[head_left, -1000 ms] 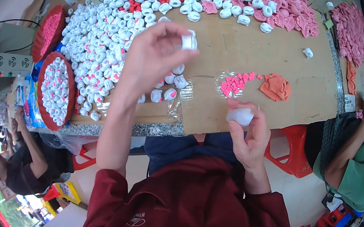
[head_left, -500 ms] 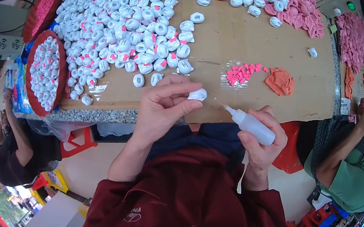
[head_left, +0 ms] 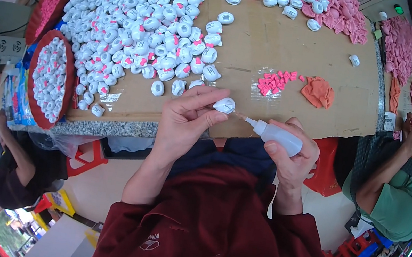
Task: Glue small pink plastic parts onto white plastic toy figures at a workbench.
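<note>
Between the thumb and fingers of my left hand [head_left: 186, 118] is a small white hollow plastic piece [head_left: 224, 105]. My right hand [head_left: 293, 158] is wrapped round a translucent squeeze bottle [head_left: 281, 139], tilted with its narrow tip pointing left. The tip is close beside the white piece; whether they touch I cannot tell. Beyond my hands, a small heap of pink bow-shaped pieces [head_left: 274, 82] lies on the cardboard, next to a crumpled orange cloth-like item [head_left: 318, 92].
Many white pieces [head_left: 140, 31], some with pink bows, cover the table's left side. A red basket [head_left: 30, 97] holds more; another red basket [head_left: 29, 32] holds pink bits. Pink parts [head_left: 340, 16] are piled far right. Co-workers sit left [head_left: 8, 170] and right [head_left: 389, 199].
My right hand has moved left and slightly up, bringing the bottle's tip to the white piece. The white piece has turned a little in my left hand.
</note>
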Demonstrator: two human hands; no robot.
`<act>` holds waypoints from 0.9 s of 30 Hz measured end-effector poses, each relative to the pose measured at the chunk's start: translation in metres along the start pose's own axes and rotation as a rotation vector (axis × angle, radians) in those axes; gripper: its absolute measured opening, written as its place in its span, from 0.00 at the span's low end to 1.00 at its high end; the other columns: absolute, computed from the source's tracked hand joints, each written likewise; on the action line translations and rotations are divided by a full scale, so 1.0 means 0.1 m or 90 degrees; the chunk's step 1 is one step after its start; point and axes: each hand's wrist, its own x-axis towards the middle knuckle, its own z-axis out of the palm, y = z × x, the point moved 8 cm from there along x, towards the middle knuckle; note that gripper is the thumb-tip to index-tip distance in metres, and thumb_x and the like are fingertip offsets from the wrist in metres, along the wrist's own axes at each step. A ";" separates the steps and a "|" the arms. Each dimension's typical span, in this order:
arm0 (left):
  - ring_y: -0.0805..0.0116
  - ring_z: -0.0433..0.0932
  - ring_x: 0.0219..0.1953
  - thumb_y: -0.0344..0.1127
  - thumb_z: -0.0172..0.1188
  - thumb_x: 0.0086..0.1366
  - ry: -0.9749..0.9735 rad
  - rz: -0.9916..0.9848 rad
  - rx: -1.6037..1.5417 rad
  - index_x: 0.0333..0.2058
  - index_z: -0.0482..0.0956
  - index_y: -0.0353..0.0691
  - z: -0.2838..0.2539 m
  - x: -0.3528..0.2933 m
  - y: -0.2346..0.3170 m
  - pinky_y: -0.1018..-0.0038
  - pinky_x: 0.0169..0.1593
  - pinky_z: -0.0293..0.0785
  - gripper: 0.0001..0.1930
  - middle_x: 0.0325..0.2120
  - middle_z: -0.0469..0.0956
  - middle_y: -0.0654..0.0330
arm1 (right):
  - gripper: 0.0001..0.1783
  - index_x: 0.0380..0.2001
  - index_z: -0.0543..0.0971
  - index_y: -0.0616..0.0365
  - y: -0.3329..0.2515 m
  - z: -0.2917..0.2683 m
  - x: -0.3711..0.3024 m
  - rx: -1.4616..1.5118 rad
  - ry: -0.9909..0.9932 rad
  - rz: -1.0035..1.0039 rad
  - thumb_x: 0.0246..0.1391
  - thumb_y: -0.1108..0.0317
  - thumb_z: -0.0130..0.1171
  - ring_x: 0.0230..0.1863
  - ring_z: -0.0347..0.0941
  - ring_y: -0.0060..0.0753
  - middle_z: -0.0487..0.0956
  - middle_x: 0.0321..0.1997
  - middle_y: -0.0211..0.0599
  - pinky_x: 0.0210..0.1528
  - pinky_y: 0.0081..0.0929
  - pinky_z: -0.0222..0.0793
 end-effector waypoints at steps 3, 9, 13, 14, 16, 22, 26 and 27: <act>0.75 0.71 0.39 0.16 0.56 0.51 -0.005 -0.007 0.008 0.44 0.72 0.32 -0.01 0.01 -0.03 0.83 0.42 0.71 0.19 0.40 0.68 0.60 | 0.18 0.32 0.77 0.67 0.01 -0.02 -0.01 -0.010 -0.017 -0.006 0.32 0.74 0.66 0.23 0.65 0.23 0.76 0.23 0.35 0.25 0.18 0.59; 0.75 0.71 0.38 0.16 0.56 0.51 -0.005 -0.011 0.016 0.44 0.72 0.32 0.01 0.01 -0.01 0.83 0.43 0.70 0.19 0.40 0.68 0.59 | 0.18 0.32 0.77 0.67 -0.02 -0.01 0.01 -0.006 -0.008 -0.011 0.32 0.75 0.66 0.23 0.64 0.23 0.76 0.23 0.35 0.24 0.18 0.58; 0.76 0.71 0.39 0.16 0.56 0.51 0.008 -0.010 0.006 0.43 0.73 0.32 -0.02 0.01 -0.02 0.83 0.43 0.70 0.18 0.40 0.67 0.59 | 0.18 0.32 0.77 0.67 -0.03 -0.01 0.00 -0.007 -0.017 -0.011 0.32 0.75 0.66 0.23 0.64 0.23 0.76 0.23 0.35 0.24 0.18 0.58; 0.76 0.71 0.39 0.16 0.56 0.51 0.013 -0.013 0.009 0.43 0.73 0.32 -0.03 0.00 -0.02 0.83 0.43 0.70 0.18 0.41 0.67 0.59 | 0.18 0.32 0.77 0.67 -0.03 -0.02 0.00 -0.010 -0.011 -0.013 0.32 0.75 0.66 0.23 0.64 0.23 0.76 0.23 0.35 0.24 0.18 0.58; 0.76 0.71 0.39 0.15 0.56 0.51 0.017 -0.016 0.013 0.43 0.73 0.32 -0.04 0.00 -0.02 0.83 0.43 0.70 0.18 0.41 0.67 0.59 | 0.17 0.32 0.77 0.67 -0.03 -0.03 0.00 -0.013 -0.005 -0.015 0.32 0.75 0.66 0.23 0.64 0.23 0.75 0.23 0.35 0.24 0.18 0.58; 0.76 0.72 0.39 0.16 0.56 0.51 0.023 -0.018 0.014 0.43 0.73 0.32 -0.06 -0.02 -0.02 0.83 0.43 0.70 0.18 0.40 0.68 0.60 | 0.19 0.33 0.77 0.69 -0.01 -0.03 0.00 -0.028 0.008 -0.014 0.37 0.66 0.63 0.23 0.60 0.20 0.69 0.21 0.31 0.24 0.15 0.52; 0.75 0.74 0.37 0.17 0.56 0.52 0.035 -0.022 0.012 0.43 0.72 0.31 -0.05 -0.04 0.01 0.83 0.41 0.71 0.18 0.36 0.73 0.58 | 0.17 0.34 0.76 0.66 0.04 -0.03 0.02 0.060 0.025 0.031 0.35 0.77 0.64 0.28 0.67 0.23 0.75 0.29 0.36 0.31 0.17 0.62; 0.75 0.74 0.36 0.17 0.56 0.52 0.041 -0.040 0.007 0.43 0.72 0.30 -0.04 -0.05 0.00 0.83 0.41 0.71 0.17 0.34 0.75 0.58 | 0.17 0.35 0.75 0.66 0.05 -0.03 0.03 0.104 0.064 0.038 0.36 0.78 0.63 0.31 0.69 0.23 0.75 0.31 0.36 0.34 0.17 0.63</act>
